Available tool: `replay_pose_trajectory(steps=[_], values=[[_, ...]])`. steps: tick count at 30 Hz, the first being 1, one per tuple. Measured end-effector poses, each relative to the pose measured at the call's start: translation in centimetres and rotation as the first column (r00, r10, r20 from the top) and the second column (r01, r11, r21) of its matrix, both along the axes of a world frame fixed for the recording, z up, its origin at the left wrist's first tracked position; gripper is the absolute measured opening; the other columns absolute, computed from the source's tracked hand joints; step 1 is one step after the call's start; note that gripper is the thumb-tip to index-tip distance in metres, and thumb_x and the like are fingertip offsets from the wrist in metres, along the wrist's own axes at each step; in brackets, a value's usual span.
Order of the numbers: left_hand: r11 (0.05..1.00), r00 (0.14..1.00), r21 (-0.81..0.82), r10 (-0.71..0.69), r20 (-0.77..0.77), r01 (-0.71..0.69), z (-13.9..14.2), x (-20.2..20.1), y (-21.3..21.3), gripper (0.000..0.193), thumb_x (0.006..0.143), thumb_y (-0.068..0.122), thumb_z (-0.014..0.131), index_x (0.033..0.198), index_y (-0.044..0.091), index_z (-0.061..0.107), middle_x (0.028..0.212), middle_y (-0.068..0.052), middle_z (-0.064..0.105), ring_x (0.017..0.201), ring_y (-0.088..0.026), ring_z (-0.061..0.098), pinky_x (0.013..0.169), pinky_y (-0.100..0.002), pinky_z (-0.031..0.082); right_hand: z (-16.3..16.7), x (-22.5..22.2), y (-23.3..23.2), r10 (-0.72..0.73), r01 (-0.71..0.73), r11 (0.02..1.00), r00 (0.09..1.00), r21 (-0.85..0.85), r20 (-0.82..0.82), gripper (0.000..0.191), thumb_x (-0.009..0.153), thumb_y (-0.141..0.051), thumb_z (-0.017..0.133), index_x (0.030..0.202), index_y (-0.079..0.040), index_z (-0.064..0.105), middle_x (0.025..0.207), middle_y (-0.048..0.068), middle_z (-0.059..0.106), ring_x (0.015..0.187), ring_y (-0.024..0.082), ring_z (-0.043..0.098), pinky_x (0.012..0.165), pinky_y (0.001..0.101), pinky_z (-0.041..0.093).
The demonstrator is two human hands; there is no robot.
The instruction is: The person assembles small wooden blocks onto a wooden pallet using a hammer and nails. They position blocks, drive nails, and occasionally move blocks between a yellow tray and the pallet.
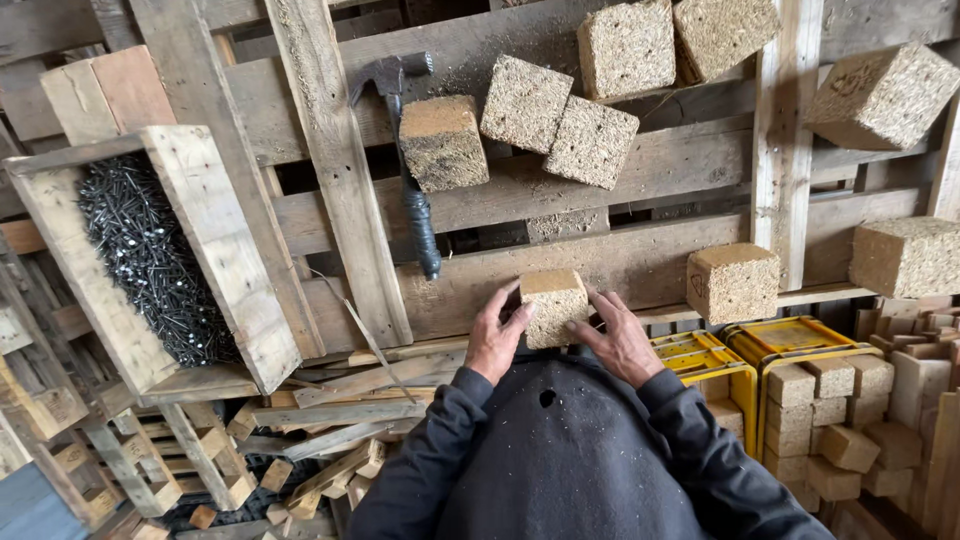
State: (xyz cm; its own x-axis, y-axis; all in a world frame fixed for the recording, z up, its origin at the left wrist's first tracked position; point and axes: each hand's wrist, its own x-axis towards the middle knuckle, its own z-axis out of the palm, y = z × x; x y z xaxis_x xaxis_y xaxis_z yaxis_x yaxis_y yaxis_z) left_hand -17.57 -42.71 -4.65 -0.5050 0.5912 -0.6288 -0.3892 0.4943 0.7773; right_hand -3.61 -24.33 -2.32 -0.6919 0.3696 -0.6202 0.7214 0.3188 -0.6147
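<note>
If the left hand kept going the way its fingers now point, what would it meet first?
The left hand points up and slightly right, its fingers already against the pressed-wood block that both hands hold. Past that block, the next thing in line looks like the hammer's black handle end or bare pallet board; depth is unclear.

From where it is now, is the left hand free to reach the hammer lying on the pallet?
Probably yes, once it lets go. The left hand is pressed against the chipboard block, sharing it with the right hand. The hammer lies just above it on the pallet boards, handle end nearest, with nothing between.
</note>
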Motion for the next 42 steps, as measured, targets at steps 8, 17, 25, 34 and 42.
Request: replay_pose_trajectory(steps=[8,17,25,34,42], values=[[1.0,0.997,0.016,0.002,-0.075,-0.001,-0.6,-0.9,0.1,0.058,0.101,0.043,0.058,0.147,0.008,0.054,0.144,-0.015,0.062,0.131,-0.026,0.06,0.109,-0.036,0.05,1.2,2.6,-1.0,-0.179,0.112,0.952,0.958,-0.285,-0.223,0.075,0.083,-0.005,0.07,0.152,-0.005,0.041,0.137,0.014,0.052,0.12,0.024,0.061,0.104,0.0362,0.049],[0.989,0.998,0.141,0.047,0.028,-0.051,-0.6,-2.2,-2.1,0.044,0.106,0.03,0.055,0.144,0.008,0.059,0.142,-0.01,0.063,0.131,-0.018,0.055,0.111,-0.031,0.043,-1.0,4.1,-2.7,-0.558,0.35,0.673,0.819,-0.651,-0.137,0.066,0.092,0.004,0.058,0.155,-0.01,0.045,0.134,0.006,0.062,0.113,0.016,0.064,0.101,0.031,0.052],[0.995,0.99,-0.008,0.101,-0.095,-0.102,-0.6,-0.5,0.2,0.038,0.103,0.031,0.061,0.131,0.005,0.069,0.108,-0.009,0.077,0.095,-0.012,0.068,0.084,-0.028,0.057,-0.1,1.6,-2.2,-0.37,0.292,0.858,0.922,-0.423,-0.116,0.077,0.087,0.003,0.066,0.157,-0.008,0.035,0.132,0.01,0.041,0.107,0.019,0.066,0.092,0.0312,0.056],[0.922,0.788,-0.119,-0.377,-0.487,0.368,-1.8,-2.0,5.7,0.036,0.1,0.038,0.057,0.122,0.018,0.077,0.11,-0.005,0.081,0.074,-0.018,0.058,0.077,-0.032,0.053,-3.0,5.5,-3.6,-0.296,0.227,0.936,0.92,-0.268,-0.255,0.079,0.086,0.001,0.069,0.158,0.0,0.036,0.122,0.016,0.05,0.116,0.029,0.059,0.101,0.0357,0.049],[0.784,0.676,-0.085,-0.579,-0.457,0.615,-2.7,-1.8,6.2,0.032,0.102,0.038,0.056,0.114,0.019,0.078,0.115,0.0,0.079,0.094,-0.022,0.062,0.1,-0.038,0.046,-0.1,6.2,-5.6,-0.202,0.191,0.979,0.934,-0.067,-0.295,0.073,0.081,0.0,0.062,0.152,0.0,0.043,0.117,0.02,0.054,0.101,0.025,0.068,0.092,0.0336,0.056]])
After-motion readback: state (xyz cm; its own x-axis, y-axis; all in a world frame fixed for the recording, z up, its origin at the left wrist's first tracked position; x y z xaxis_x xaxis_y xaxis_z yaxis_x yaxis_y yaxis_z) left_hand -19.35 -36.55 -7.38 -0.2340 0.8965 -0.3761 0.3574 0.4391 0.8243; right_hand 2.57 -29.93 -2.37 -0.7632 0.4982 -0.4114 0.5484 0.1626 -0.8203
